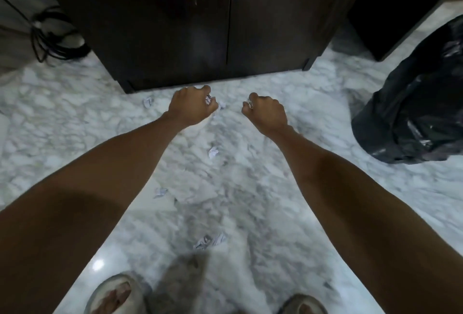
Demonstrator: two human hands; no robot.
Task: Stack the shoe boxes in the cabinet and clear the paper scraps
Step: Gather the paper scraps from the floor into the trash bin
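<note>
A dark wooden cabinet (200,20) stands ahead with both doors closed; no shoe boxes show. Crumpled white paper scraps lie on the marble floor: one (147,102) left of my left hand, one (213,152) between my forearms, one (160,192) nearer me, and a cluster (209,239) close to my feet. My left hand (191,106) is low over the floor just in front of the cabinet, fisted around a paper scrap (208,99) that peeks out. My right hand (266,112) is beside it, also closed, with a bit of paper scrap (250,105) at its fingers.
A black rubbish bag (411,103) sits on the floor at the right. A coil of black cables (53,35) lies left of the cabinet. Dark furniture (390,0) stands at the far right. My sandalled feet (117,293) are at the bottom edge.
</note>
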